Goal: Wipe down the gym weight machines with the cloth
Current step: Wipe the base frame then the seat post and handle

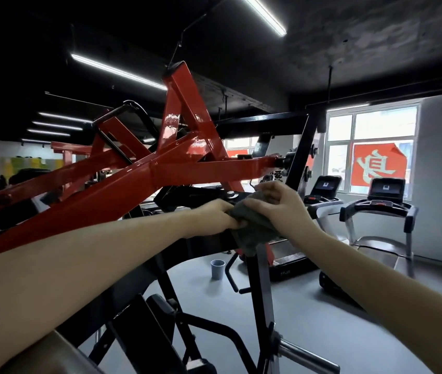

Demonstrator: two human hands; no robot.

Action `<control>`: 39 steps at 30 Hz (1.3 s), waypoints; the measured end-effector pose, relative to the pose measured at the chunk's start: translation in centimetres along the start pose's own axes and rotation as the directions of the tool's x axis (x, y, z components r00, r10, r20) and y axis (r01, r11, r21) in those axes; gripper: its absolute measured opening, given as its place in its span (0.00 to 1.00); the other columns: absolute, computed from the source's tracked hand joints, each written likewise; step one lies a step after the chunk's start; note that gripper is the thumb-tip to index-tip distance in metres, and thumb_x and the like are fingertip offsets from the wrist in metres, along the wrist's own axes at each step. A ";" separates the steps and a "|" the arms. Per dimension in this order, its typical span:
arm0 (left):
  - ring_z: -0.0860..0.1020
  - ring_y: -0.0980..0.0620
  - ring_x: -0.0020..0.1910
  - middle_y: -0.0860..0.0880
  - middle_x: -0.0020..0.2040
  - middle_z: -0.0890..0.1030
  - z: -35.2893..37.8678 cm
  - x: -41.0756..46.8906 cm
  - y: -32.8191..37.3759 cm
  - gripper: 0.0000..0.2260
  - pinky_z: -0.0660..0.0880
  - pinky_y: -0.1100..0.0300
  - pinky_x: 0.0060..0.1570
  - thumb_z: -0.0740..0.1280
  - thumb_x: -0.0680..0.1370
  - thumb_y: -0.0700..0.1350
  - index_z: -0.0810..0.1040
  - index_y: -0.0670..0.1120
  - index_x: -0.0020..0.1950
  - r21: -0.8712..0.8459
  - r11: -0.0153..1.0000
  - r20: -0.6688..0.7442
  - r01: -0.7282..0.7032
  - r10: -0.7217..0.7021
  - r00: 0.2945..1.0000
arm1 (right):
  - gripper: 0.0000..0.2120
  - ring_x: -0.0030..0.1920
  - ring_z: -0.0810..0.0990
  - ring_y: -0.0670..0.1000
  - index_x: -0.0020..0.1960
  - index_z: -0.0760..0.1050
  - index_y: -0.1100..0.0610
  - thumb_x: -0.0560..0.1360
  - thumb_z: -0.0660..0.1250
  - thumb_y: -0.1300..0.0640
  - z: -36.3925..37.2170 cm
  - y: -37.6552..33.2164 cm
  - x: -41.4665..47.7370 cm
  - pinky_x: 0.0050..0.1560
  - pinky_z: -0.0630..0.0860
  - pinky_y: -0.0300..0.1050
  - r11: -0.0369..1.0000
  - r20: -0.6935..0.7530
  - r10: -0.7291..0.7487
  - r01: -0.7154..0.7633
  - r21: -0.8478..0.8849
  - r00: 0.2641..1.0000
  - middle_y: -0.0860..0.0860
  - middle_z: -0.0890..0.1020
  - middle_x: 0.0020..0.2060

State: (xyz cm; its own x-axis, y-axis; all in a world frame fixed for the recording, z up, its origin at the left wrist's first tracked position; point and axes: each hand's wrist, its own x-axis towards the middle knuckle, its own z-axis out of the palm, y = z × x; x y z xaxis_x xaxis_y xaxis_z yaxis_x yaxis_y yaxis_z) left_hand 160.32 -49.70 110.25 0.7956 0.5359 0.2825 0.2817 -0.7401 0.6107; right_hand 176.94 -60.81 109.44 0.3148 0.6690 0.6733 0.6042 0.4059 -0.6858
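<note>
While the left hand pinches a soft grey cloth from 9 o'clock and the right hand curls over it from 3 o'clock, equally near, the bunched fabric sits atop a matte black post whose long axis drops toward 6 o'clock; glossy red beams slant off toward 10 o'clock

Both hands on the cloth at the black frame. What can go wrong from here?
The cloth is bunched between left hand and right hand; it may wipe little surface. The red arm sits just above both hands; if it swings, fingers could get hit. The cup on the floor nearby could be kicked.
</note>
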 end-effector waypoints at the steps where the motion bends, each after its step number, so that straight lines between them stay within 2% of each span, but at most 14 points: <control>1: 0.77 0.63 0.36 0.59 0.35 0.81 -0.2 0.4 -0.2 0.03 0.72 0.68 0.40 0.72 0.81 0.44 0.85 0.46 0.51 -0.031 0.999 -0.050 -0.027 0.025 0.998 | 0.18 0.47 0.87 0.45 0.56 0.81 0.51 0.70 0.82 0.52 0.2 0.0 -0.2 0.50 0.83 0.42 0.998 0.079 0.069 -0.070 0.010 0.994 0.46 0.87 0.45; 3: 0.76 0.62 0.34 0.57 0.35 0.80 -0.5 0.9 -0.5 0.04 0.73 0.65 0.41 0.73 0.80 0.42 0.85 0.43 0.52 -0.002 0.999 -0.127 -0.048 0.047 0.991 | 0.09 0.46 0.86 0.48 0.52 0.84 0.51 0.73 0.80 0.54 0.6 0.0 -0.4 0.48 0.83 0.43 0.990 0.204 0.130 -0.118 -0.071 0.970 0.47 0.87 0.42; 4: 0.78 0.61 0.37 0.55 0.37 0.81 -0.4 1.0 -0.7 0.05 0.74 0.63 0.43 0.74 0.79 0.43 0.85 0.43 0.52 0.019 0.999 -0.143 -0.048 0.051 0.988 | 0.05 0.45 0.86 0.49 0.50 0.85 0.50 0.75 0.77 0.57 0.8 -0.1 -0.3 0.47 0.83 0.44 0.989 0.173 0.100 -0.079 -0.122 0.980 0.48 0.87 0.40; 7: 0.83 0.54 0.48 0.53 0.48 0.85 -0.2 1.5 -1.5 0.09 0.79 0.58 0.53 0.76 0.77 0.49 0.84 0.48 0.55 0.089 0.996 -0.162 0.004 0.011 0.987 | 0.06 0.39 0.82 0.43 0.51 0.81 0.51 0.81 0.68 0.60 1.1 -1.0 0.7 0.40 0.78 0.36 0.933 -0.144 -0.210 0.154 -0.326 0.967 0.46 0.85 0.43; 9: 0.81 0.52 0.50 0.53 0.51 0.83 -0.3 1.6 -2.0 0.11 0.78 0.56 0.52 0.74 0.76 0.53 0.82 0.50 0.56 0.262 0.960 -0.176 0.097 -0.052 0.983 | 0.06 0.43 0.80 0.43 0.58 0.77 0.56 0.82 0.65 0.61 1.3 -1.7 1.7 0.46 0.76 0.39 0.736 -0.188 -0.549 0.364 -0.571 0.815 0.48 0.84 0.51; 11: 0.80 0.51 0.51 0.52 0.51 0.82 -0.8 1.7 -2.6 0.10 0.80 0.53 0.54 0.73 0.76 0.55 0.82 0.52 0.52 0.363 0.919 -0.179 0.152 -0.091 0.980 | 0.12 0.53 0.82 0.52 0.60 0.76 0.60 0.77 0.68 0.66 2.3 -0.7 2.9 0.53 0.79 0.47 0.452 -0.006 -0.704 0.441 -0.775 0.711 0.54 0.82 0.57; 12: 0.81 0.51 0.51 0.52 0.51 0.83 -0.9 1.7 -2.8 0.09 0.80 0.51 0.55 0.73 0.76 0.55 0.83 0.52 0.51 0.387 0.908 -0.171 0.162 -0.102 0.980 | 0.16 0.57 0.82 0.57 0.60 0.77 0.61 0.74 0.69 0.68 3.2 0.4 3.3 0.53 0.81 0.51 0.347 0.084 -0.684 0.424 -0.836 0.724 0.57 0.82 0.59; 14: 0.82 0.50 0.52 0.51 0.51 0.84 -1.1 1.7 -3.1 0.09 0.80 0.52 0.55 0.73 0.76 0.54 0.84 0.51 0.50 0.417 0.890 -0.158 0.185 -0.129 0.979 | 0.23 0.66 0.78 0.63 0.66 0.76 0.64 0.71 0.67 0.66 5.0 3.1 2.8 0.54 0.82 0.55 0.228 0.176 -0.509 0.329 -0.917 0.843 0.62 0.76 0.68; 17: 0.81 0.50 0.51 0.51 0.50 0.84 -1.3 1.8 -3.3 0.08 0.77 0.58 0.47 0.73 0.76 0.53 0.83 0.51 0.50 0.432 0.881 -0.152 0.192 -0.139 0.979 | 0.31 0.67 0.76 0.64 0.76 0.67 0.67 0.74 0.60 0.60 6.4 5.2 1.1 0.63 0.77 0.56 0.162 0.147 -0.297 0.201 -0.966 0.943 0.66 0.73 0.70; 20: 0.80 0.50 0.51 0.51 0.51 0.83 -1.5 2.0 -3.3 0.08 0.74 0.59 0.43 0.72 0.77 0.53 0.83 0.51 0.51 0.467 0.866 -0.142 0.181 -0.128 0.982 | 0.24 0.53 0.82 0.61 0.69 0.74 0.68 0.78 0.61 0.56 7.2 4.8 1.9 0.56 0.78 0.55 0.138 0.121 -0.304 0.170 -0.976 0.945 0.61 0.82 0.54; 22: 0.80 0.49 0.51 0.50 0.51 0.82 -1.6 2.2 -3.5 0.07 0.73 0.59 0.42 0.72 0.77 0.53 0.82 0.51 0.50 0.494 0.852 -0.131 0.175 -0.126 0.983 | 0.19 0.53 0.80 0.60 0.60 0.80 0.64 0.81 0.59 0.52 7.5 4.1 3.3 0.55 0.76 0.55 0.148 0.138 -0.280 0.185 -0.971 0.950 0.59 0.83 0.52; 27: 0.79 0.49 0.50 0.49 0.52 0.82 -1.9 2.1 -3.9 0.08 0.72 0.60 0.42 0.72 0.78 0.52 0.83 0.49 0.52 0.515 0.842 -0.107 0.164 -0.127 0.986 | 0.21 0.71 0.71 0.63 0.67 0.76 0.56 0.84 0.52 0.49 7.9 4.0 6.6 0.75 0.63 0.59 0.182 0.060 -0.107 0.079 -0.980 0.992 0.61 0.76 0.68; 33: 0.77 0.49 0.51 0.50 0.55 0.81 -1.7 1.6 -4.0 0.11 0.70 0.58 0.45 0.71 0.78 0.51 0.81 0.49 0.58 0.594 0.797 -0.068 0.109 -0.085 0.994 | 0.27 0.77 0.66 0.66 0.80 0.60 0.65 0.87 0.46 0.50 9.9 3.3 4.3 0.77 0.61 0.59 0.089 0.037 -0.054 0.042 -0.995 0.998 0.68 0.67 0.76; 39: 0.77 0.47 0.59 0.50 0.61 0.77 -2.2 0.7 -3.4 0.16 0.75 0.54 0.54 0.66 0.79 0.51 0.77 0.52 0.66 0.775 0.632 0.001 -0.005 0.006 1.000 | 0.29 0.77 0.64 0.65 0.82 0.56 0.64 0.83 0.51 0.53 8.6 4.6 1.6 0.77 0.62 0.57 0.096 0.099 -0.094 0.108 -0.990 0.991 0.66 0.65 0.77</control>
State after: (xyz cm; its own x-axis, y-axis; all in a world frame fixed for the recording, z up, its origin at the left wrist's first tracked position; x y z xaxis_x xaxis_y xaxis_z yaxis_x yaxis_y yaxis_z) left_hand 158.72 -45.95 110.03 0.7980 0.5309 0.2852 0.5899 -0.7850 -0.1891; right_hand 173.94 -52.54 104.97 0.1825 0.6859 0.7044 0.8161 -0.5053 0.2806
